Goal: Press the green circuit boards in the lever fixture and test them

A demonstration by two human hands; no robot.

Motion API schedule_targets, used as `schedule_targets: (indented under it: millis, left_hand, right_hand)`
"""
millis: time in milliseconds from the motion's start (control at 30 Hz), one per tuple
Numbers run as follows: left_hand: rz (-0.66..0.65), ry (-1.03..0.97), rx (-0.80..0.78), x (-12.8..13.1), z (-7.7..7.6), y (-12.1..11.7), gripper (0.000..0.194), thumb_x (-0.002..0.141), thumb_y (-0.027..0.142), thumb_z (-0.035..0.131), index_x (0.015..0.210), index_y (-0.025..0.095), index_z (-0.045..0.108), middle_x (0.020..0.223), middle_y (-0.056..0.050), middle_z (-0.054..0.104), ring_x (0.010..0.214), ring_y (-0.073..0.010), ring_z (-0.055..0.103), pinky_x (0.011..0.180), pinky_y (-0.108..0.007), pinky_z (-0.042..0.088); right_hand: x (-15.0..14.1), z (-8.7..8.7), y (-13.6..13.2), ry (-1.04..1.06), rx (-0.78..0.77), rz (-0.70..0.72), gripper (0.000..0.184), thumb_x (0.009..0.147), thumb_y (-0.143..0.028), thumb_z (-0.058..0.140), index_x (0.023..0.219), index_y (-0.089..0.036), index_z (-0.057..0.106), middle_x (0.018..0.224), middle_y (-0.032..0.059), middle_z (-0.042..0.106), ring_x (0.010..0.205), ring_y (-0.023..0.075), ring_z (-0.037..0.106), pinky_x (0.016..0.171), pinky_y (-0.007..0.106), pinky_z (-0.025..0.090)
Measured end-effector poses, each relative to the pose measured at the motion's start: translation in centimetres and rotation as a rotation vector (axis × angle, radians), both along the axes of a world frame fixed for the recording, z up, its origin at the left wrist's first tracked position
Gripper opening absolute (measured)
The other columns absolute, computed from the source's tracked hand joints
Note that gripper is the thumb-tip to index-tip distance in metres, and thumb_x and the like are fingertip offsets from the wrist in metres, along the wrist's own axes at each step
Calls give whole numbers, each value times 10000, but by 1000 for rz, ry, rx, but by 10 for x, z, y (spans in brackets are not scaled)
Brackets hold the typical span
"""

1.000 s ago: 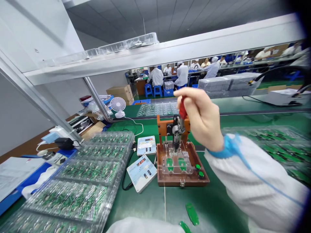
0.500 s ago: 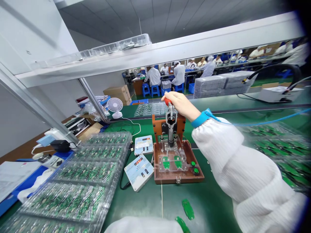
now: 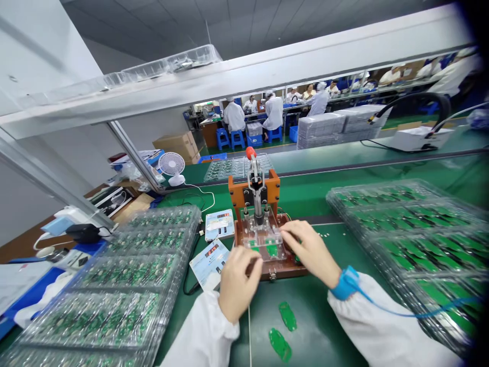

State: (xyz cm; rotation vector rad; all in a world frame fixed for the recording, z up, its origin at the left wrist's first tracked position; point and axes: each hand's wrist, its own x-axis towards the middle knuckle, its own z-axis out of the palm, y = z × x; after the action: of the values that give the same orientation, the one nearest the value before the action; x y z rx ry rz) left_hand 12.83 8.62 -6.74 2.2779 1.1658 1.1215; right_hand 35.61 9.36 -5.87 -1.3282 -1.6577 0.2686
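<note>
A toggle-clamp test fixture (image 3: 271, 268) with a wooden base and a red lever knob (image 3: 250, 152) stands in front of me. Two green circuit boards, one of them this board (image 3: 272, 248), lie under its clear plate. My right hand (image 3: 311, 251), in a blue wrist strap (image 3: 346, 283), is open, its fingertips at the plate's right edge; contact is unclear. My left hand (image 3: 239, 280) is at the front left corner, fingers loosely bent, thumb apart, nothing visible in it. Nearer to me, an upper loose board (image 3: 288, 316) and a lower one (image 3: 280, 345) lie on the green mat.
Clear trays of boards stand at left (image 3: 126, 275) and right (image 3: 397, 224). Two meter boxes (image 3: 219, 225) with red digits sit left of the fixture. A white fan (image 3: 171, 165) stands behind them. A shelf (image 3: 237, 81) crosses above; people in white work beyond.
My right hand has let go of the red knob and come down to the clear plate. My left hand has risen into view by the fixture. The lower meter reading has changed.
</note>
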Motion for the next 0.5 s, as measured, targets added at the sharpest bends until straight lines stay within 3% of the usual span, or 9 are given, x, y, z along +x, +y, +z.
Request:
schedule_targets:
  millis: [100, 267, 367, 500]
  left_hand:
    - [68, 124, 39, -11, 0, 28, 244, 996, 242, 576, 1216, 207, 676, 1257, -116, 619, 1216, -295, 549, 1040, -479, 454]
    - [63, 134, -5, -9, -12, 37, 251, 996, 256, 574, 1222, 222, 677, 1327, -114, 589, 1292, -306, 501, 1110, -525, 404]
    - [81, 11, -39, -11, -13, 34, 237, 990, 283, 580, 1199, 230, 677, 1230, -95, 653, 1220, -290, 559, 1068, -503, 434]
    - [164, -136, -117, -18, -14, 20, 238, 979, 406, 598, 1109, 231, 694, 1041, -66, 713, 1046, -259, 650, 964, -440, 507]
  right_hand:
    - [-16, -14, -6, -84, -62, 47, 240, 1015, -363, 550, 1078, -229, 739, 1172, 113, 717, 1110, 319, 606, 973, 505, 468]
    - [-24, -13, -4, -62, -139, 78, 191, 967, -308, 617, 1101, -217, 717, 1251, 131, 682, 1216, 354, 561, 1047, 568, 430]
    - [-20, -9, -7, 55, -193, 125, 156, 963, -294, 611, 1084, -228, 684, 1157, 91, 713, 1140, 288, 625, 1039, 482, 484]
    - [-20, -8, -22, 258, -319, 197, 149, 964, -303, 601, 1057, -211, 671, 933, 38, 742, 851, 199, 708, 818, 326, 583]
